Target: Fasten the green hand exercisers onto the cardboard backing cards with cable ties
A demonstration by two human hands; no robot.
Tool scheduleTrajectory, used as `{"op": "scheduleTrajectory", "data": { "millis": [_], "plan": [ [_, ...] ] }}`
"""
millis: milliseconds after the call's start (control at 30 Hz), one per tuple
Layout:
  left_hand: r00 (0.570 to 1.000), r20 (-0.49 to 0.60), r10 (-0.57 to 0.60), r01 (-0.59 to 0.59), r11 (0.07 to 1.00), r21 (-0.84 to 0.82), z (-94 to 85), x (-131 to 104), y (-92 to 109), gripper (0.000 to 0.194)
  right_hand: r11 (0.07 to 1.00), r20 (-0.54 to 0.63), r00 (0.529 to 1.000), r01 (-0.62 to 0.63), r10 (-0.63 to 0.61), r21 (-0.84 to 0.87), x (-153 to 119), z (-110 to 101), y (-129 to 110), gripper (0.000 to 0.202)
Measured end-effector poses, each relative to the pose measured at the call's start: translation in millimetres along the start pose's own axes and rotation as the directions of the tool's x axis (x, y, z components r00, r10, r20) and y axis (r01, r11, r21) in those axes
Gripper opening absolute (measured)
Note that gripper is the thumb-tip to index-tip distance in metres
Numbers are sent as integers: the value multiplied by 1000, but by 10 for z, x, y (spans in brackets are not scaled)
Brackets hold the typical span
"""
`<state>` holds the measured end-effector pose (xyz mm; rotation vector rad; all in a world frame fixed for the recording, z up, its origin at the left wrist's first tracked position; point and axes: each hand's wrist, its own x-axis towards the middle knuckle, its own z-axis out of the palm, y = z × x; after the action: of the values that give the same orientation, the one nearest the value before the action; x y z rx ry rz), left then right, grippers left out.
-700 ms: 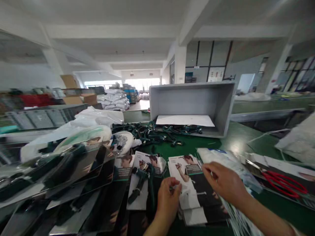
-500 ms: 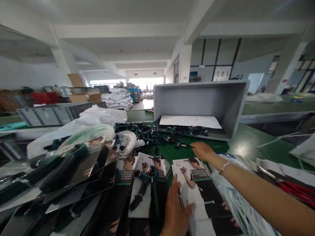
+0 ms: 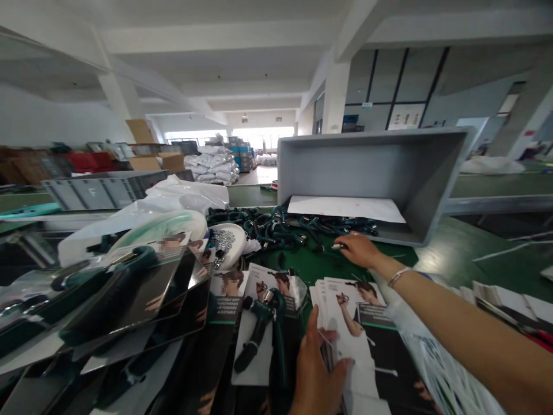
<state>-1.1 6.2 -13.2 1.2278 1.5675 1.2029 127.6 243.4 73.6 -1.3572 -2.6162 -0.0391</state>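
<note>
My right hand (image 3: 359, 251) is closed on the metal end of a dark green hand grip (image 3: 317, 244) on the green tabletop, at the front of a pile of similar grips (image 3: 276, 230). Nearer me, my left hand (image 3: 317, 369) rests with fingers apart against the left edge of a stack of printed cards (image 3: 345, 314). Left of that hand, an assembled green grip (image 3: 256, 334) lies on another card (image 3: 254, 288). Packed grips on dark cards (image 3: 129, 300) are heaped at the left.
A grey bin (image 3: 367, 164) lies on its side behind the pile, with a white sheet (image 3: 345, 207) at its opening. A white bowl (image 3: 233, 248) holds small metal parts. White ties (image 3: 436, 357) lie at the right, near red-handled scissors (image 3: 540, 335). Plastic bags (image 3: 185, 196) lie left.
My right hand has closed on the grip's metal end, where it was reaching with nothing held. My left hand stays by the card stack. The view has shifted slightly.
</note>
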Motion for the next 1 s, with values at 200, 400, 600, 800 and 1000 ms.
{"op": "scheduleTrajectory", "data": {
  "millis": [200,400,600,800,1000],
  "plan": [
    [999,25,33,-33,999,-12,22,-38,-23,80,846,-232,947,-70,223,529,-487,-843,117,30],
    [995,23,93,-92,996,-13,30,-96,-14,81,476,111,910,-309,399,824,-681,-641,-91,27],
    [993,8,116,-116,993,14,17,-111,-61,82,541,311,875,-475,370,694,-771,18,-351,29],
    [977,65,203,-208,974,85,-14,-104,-60,83,769,220,908,-418,355,484,-996,232,-467,35],
    [947,100,306,-312,949,46,-82,-168,-17,83,915,13,982,-179,187,362,-1403,-131,-514,22]
  ]
}}
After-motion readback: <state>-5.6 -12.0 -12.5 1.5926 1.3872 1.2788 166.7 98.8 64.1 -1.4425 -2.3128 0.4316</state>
